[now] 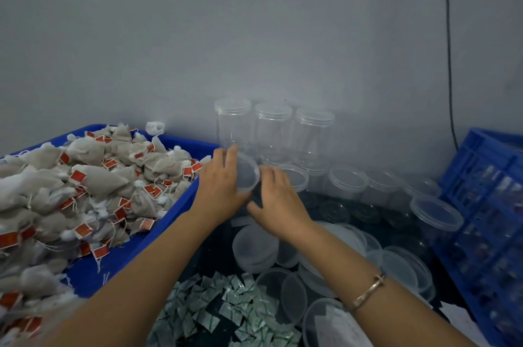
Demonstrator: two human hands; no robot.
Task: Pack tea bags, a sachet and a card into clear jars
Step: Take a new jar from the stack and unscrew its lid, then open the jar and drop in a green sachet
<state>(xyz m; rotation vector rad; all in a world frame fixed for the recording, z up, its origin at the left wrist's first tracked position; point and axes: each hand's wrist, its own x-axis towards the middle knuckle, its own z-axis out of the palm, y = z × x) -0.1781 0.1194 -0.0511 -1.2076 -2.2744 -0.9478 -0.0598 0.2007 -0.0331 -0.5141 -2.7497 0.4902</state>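
Our left hand grips a clear lid, right hand's grip unclear, between tea bags (tags unreadable) and jars.

No legible text, brand, number or sign found.
Red tags tied by string to tea bags in blue bin — too small and blurred for any print to be read.
Sachets, white with green print — pattern seen, no letters made out.
White paper sheet at lower right — nothing readable.
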